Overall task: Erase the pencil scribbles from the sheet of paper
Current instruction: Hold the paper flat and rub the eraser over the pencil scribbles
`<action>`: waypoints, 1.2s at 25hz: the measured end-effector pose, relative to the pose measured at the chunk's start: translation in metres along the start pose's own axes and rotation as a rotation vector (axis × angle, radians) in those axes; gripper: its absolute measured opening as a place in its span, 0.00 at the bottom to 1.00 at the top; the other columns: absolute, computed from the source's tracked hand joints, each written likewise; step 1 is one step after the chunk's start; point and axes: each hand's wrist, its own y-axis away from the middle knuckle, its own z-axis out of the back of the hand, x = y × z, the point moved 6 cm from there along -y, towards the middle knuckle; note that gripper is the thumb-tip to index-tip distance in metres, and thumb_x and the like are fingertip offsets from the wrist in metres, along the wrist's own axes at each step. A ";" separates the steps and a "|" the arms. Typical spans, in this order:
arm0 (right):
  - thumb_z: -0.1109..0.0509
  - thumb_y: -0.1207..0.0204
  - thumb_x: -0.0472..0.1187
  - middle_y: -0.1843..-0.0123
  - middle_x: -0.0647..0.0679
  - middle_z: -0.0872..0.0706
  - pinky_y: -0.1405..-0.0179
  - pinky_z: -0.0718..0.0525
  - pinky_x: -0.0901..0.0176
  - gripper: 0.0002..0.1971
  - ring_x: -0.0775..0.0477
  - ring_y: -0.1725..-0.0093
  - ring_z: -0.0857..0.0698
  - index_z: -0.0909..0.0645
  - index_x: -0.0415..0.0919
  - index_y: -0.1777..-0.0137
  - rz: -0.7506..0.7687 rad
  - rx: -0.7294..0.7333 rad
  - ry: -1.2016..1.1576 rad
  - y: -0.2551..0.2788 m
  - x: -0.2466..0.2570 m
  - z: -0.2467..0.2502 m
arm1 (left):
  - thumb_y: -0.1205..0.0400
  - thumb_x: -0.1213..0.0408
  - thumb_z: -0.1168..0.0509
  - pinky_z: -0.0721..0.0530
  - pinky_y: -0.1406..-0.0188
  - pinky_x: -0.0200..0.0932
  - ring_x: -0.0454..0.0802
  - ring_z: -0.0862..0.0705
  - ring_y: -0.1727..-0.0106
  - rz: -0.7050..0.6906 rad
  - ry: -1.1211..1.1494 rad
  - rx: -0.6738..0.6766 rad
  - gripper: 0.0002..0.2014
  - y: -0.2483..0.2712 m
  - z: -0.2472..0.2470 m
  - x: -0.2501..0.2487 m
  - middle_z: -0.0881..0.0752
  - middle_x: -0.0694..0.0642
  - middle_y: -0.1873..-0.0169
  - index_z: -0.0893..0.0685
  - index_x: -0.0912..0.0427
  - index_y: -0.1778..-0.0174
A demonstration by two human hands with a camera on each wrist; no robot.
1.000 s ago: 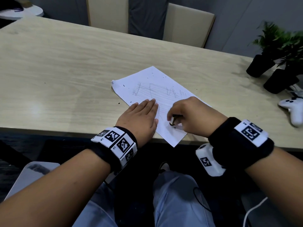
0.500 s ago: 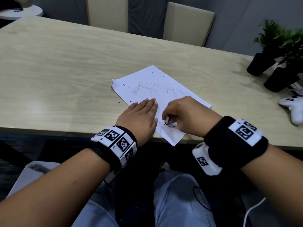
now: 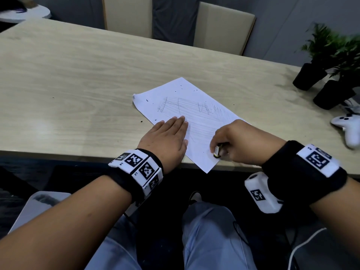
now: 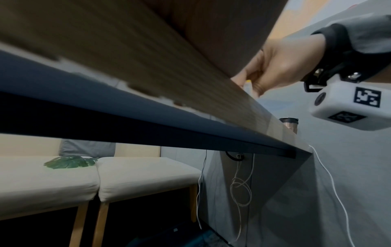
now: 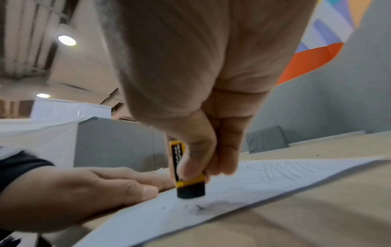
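Note:
A white sheet of paper (image 3: 187,106) lies slanted on the wooden table (image 3: 78,84), its near corner over the front edge. Pencil scribbles (image 3: 194,112) cover its middle. My left hand (image 3: 167,137) lies flat on the sheet's left edge, fingers straight. My right hand (image 3: 233,141) pinches a black eraser in a yellow sleeve (image 3: 217,152) and presses its tip on the paper near the front corner. The right wrist view shows the eraser (image 5: 188,180) upright on the paper (image 5: 275,180), a smudge (image 5: 211,207) beside it, and my left hand (image 5: 74,192) flat beside it.
Dark eraser crumbs (image 3: 146,100) dot the sheet and table. Two potted plants (image 3: 321,75) and a white game controller (image 3: 348,129) sit at the right. Two chairs (image 3: 222,28) stand behind the table. Under the table are cushioned seats (image 4: 84,180) and hanging cables (image 4: 241,183).
My right hand with the eraser slid left along the sheet, then back right toward the front corner. The left hand has stayed flat in place.

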 end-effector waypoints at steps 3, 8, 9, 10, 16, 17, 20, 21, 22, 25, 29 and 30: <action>0.25 0.34 0.26 0.60 0.53 0.12 0.54 0.17 0.60 0.14 0.54 0.59 0.14 0.11 0.45 0.55 0.009 -0.173 -0.124 -0.014 0.000 0.006 | 0.12 0.42 0.59 0.63 0.18 0.44 0.42 0.60 0.14 0.002 0.011 0.018 0.34 0.000 -0.001 0.000 0.59 0.47 0.14 0.56 0.53 0.13; 0.28 0.33 0.27 0.59 0.52 0.13 0.57 0.18 0.55 0.12 0.49 0.58 0.15 0.11 0.44 0.56 0.060 -0.134 -0.041 -0.007 0.002 -0.008 | 0.13 0.39 0.59 0.63 0.17 0.44 0.43 0.61 0.14 0.002 -0.014 0.031 0.36 0.000 0.000 0.000 0.59 0.48 0.14 0.57 0.53 0.13; 0.28 0.34 0.26 0.60 0.52 0.13 0.59 0.18 0.55 0.13 0.49 0.60 0.16 0.11 0.44 0.57 0.064 -0.130 -0.033 0.000 -0.002 -0.008 | 0.13 0.39 0.59 0.63 0.17 0.44 0.43 0.61 0.14 0.000 -0.013 0.032 0.36 0.000 0.000 0.000 0.59 0.48 0.14 0.57 0.53 0.13; 0.28 0.35 0.26 0.60 0.52 0.13 0.60 0.18 0.55 0.13 0.49 0.61 0.17 0.11 0.44 0.57 0.055 -0.119 -0.022 0.007 -0.005 -0.008 | 0.13 0.39 0.59 0.63 0.17 0.44 0.43 0.61 0.14 -0.004 -0.012 0.030 0.36 -0.001 0.000 -0.001 0.59 0.48 0.14 0.57 0.53 0.13; 0.27 0.30 0.31 0.62 0.56 0.11 0.58 0.20 0.65 0.11 0.58 0.63 0.16 0.12 0.48 0.55 -0.185 -0.179 -0.223 0.017 -0.019 0.007 | 0.12 0.44 0.59 0.66 0.18 0.44 0.44 0.63 0.14 0.005 -0.006 0.017 0.34 0.002 0.004 -0.004 0.61 0.50 0.14 0.58 0.55 0.13; 0.26 0.28 0.33 0.62 0.57 0.11 0.61 0.21 0.68 0.09 0.59 0.65 0.17 0.12 0.49 0.54 -0.230 -0.242 -0.300 0.018 -0.021 0.014 | 0.12 0.45 0.59 0.67 0.18 0.44 0.44 0.63 0.14 0.008 -0.006 -0.010 0.33 0.003 0.006 -0.007 0.61 0.51 0.14 0.58 0.56 0.13; 0.27 0.26 0.39 0.63 0.58 0.10 0.67 0.25 0.73 0.07 0.64 0.69 0.19 0.13 0.52 0.51 -0.274 -0.277 -0.365 0.018 -0.017 0.013 | 0.12 0.45 0.59 0.65 0.17 0.45 0.46 0.63 0.14 0.000 0.024 -0.035 0.34 0.003 0.006 -0.025 0.59 0.53 0.13 0.57 0.58 0.13; 0.27 0.26 0.40 0.63 0.58 0.11 0.66 0.26 0.74 0.07 0.65 0.68 0.19 0.13 0.51 0.51 -0.266 -0.250 -0.343 0.017 -0.013 0.006 | 0.12 0.43 0.59 0.65 0.16 0.46 0.46 0.62 0.14 0.000 0.030 -0.010 0.35 0.003 0.002 -0.030 0.59 0.54 0.13 0.57 0.59 0.13; 0.27 0.26 0.40 0.62 0.58 0.11 0.65 0.26 0.75 0.07 0.65 0.67 0.19 0.13 0.50 0.50 -0.258 -0.220 -0.317 0.016 -0.009 -0.003 | 0.12 0.42 0.60 0.64 0.16 0.46 0.47 0.62 0.14 0.006 0.024 0.015 0.36 0.003 -0.002 -0.033 0.60 0.54 0.13 0.58 0.59 0.13; 0.28 0.27 0.40 0.62 0.55 0.12 0.65 0.24 0.73 0.06 0.62 0.65 0.18 0.12 0.46 0.51 -0.297 -0.235 -0.278 0.023 -0.014 -0.016 | 0.13 0.41 0.60 0.64 0.16 0.47 0.47 0.62 0.14 0.013 -0.012 0.044 0.36 0.001 -0.007 -0.033 0.61 0.54 0.14 0.59 0.59 0.13; 0.28 0.28 0.37 0.70 0.56 0.16 0.69 0.25 0.73 0.04 0.60 0.71 0.20 0.13 0.45 0.56 -0.418 -0.303 -0.294 0.029 -0.031 -0.008 | 0.13 0.40 0.60 0.64 0.16 0.46 0.47 0.62 0.14 0.005 -0.019 0.041 0.36 0.002 -0.006 -0.032 0.61 0.53 0.14 0.59 0.58 0.13; 0.29 0.28 0.37 0.69 0.55 0.15 0.68 0.25 0.72 0.04 0.58 0.70 0.19 0.13 0.45 0.57 -0.417 -0.310 -0.283 0.026 -0.029 -0.007 | 0.13 0.40 0.60 0.64 0.16 0.46 0.47 0.62 0.14 0.004 -0.017 0.040 0.37 0.002 -0.006 -0.032 0.61 0.53 0.14 0.59 0.58 0.13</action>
